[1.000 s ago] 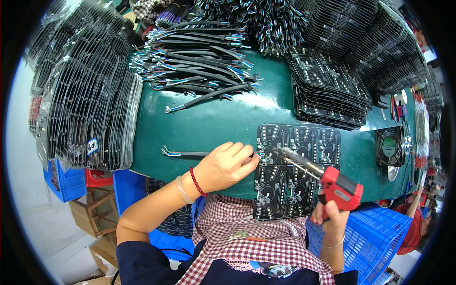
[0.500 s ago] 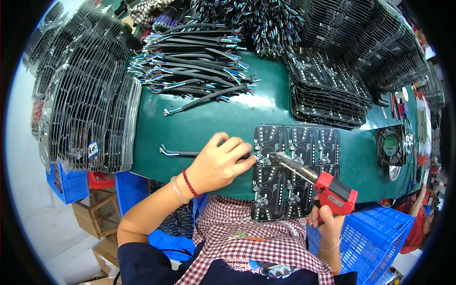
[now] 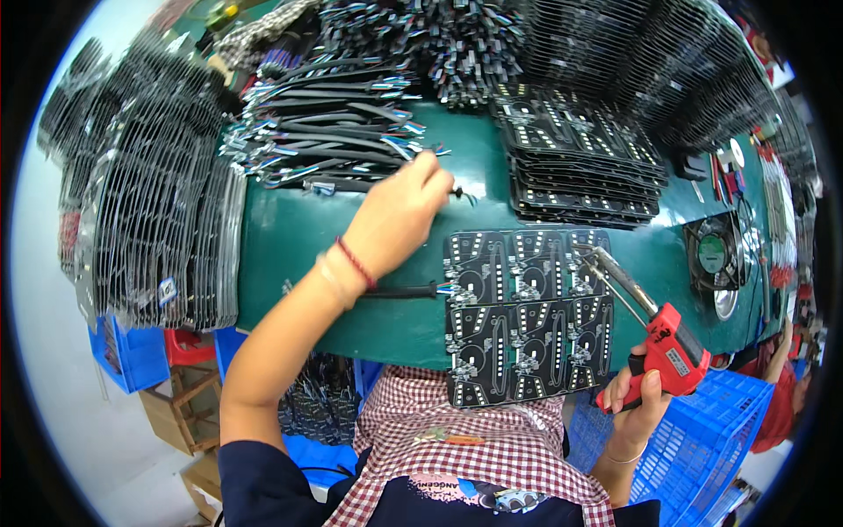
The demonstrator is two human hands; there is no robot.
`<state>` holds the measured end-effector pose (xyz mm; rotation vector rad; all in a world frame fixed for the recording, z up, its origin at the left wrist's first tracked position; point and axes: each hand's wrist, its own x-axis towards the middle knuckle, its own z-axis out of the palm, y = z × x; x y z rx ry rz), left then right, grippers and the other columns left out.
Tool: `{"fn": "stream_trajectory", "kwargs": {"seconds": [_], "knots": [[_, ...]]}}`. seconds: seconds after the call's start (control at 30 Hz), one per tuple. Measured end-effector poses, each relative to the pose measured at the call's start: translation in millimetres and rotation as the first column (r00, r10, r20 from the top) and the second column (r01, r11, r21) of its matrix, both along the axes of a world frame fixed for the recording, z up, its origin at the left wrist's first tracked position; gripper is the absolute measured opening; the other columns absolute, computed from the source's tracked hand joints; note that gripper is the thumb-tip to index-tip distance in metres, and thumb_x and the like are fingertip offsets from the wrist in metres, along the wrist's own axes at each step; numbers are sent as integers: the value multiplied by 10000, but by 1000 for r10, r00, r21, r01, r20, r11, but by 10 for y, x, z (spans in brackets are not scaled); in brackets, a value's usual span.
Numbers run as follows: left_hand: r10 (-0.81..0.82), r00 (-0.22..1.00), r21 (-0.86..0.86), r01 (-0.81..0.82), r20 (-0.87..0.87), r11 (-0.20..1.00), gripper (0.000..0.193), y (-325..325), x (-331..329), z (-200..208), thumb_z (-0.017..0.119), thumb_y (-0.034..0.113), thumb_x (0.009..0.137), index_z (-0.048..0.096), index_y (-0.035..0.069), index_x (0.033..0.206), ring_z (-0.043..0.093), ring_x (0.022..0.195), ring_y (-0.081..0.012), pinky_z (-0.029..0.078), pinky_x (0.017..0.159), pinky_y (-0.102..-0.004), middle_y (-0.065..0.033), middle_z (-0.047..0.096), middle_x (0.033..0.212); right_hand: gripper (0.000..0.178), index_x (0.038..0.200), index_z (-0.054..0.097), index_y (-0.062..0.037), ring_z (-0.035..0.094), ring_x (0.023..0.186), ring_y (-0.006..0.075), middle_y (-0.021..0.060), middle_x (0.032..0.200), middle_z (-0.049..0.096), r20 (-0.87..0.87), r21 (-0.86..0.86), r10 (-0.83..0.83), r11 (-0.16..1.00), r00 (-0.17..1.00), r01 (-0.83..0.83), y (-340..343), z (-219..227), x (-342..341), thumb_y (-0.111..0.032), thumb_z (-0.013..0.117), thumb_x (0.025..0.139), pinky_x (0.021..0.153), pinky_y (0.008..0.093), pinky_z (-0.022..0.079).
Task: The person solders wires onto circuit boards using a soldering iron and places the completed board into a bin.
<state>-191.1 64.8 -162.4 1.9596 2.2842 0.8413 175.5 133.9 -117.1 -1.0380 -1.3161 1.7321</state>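
- Circuit board panel [image 3: 529, 316], black and divided into six like sections, lying flat on the green table [image 3: 316, 241] right before the worker; I take it as the centre of the dial, with the worker at 6 o'clock.
- At 9 o'clock a dark cable [image 3: 399, 292] lies on the table, its coloured wire ends meeting the panel's left edge; whether they are joined to it I can't tell from here.
- The left hand [image 3: 399, 215] is between 10 and 11 o'clock, fingers curled tight around a second cable [image 3: 347, 186], one wired end poking out past the fingertips.
- Just beyond that hand, at half past 10, spreads a pile of cables [image 3: 342, 119].
- The right hand [image 3: 639, 406], at 4 o'clock, grips the handle of a red soldering gun [image 3: 676, 351].
- The gun's metal nose slants over the panel's corner between 1 and 2 o'clock; I can't tell whether it touches.
- Between 12 and 1 o'clock rises a stack of boards [image 3: 584, 167].
- A fan [image 3: 713, 252] stands between 2 and 3 o'clock, a blue crate [image 3: 702, 439] below the table edge at 4.
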Motion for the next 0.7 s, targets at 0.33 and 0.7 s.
{"fn": "stream_trajectory", "kwargs": {"seconds": [0.33, 0.7], "knots": [[-133, 960, 113, 108, 248, 988, 282, -145, 814, 61, 677, -28, 773, 641, 53, 1040, 581, 670, -258, 489, 606, -362, -93, 557, 791, 640, 1218, 459, 80, 475, 375, 141, 76, 561, 511, 104, 34, 68, 997, 992, -72, 46, -154, 269, -446, 644, 904, 398, 297, 462], [-216, 953, 150, 187, 213, 971, 279, -136, 575, 175, 673, -39, 741, 655, 40, 1008, 615, 796, -256, 528, 673, -345, -93, 600, 871, 610, 1176, 483, 78, 479, 403, 134, 81, 564, 508, 30, -64, 10, 998, 1000, -8, 27, -194, 205, -428, 669, 890, 428, 283, 468]]}}
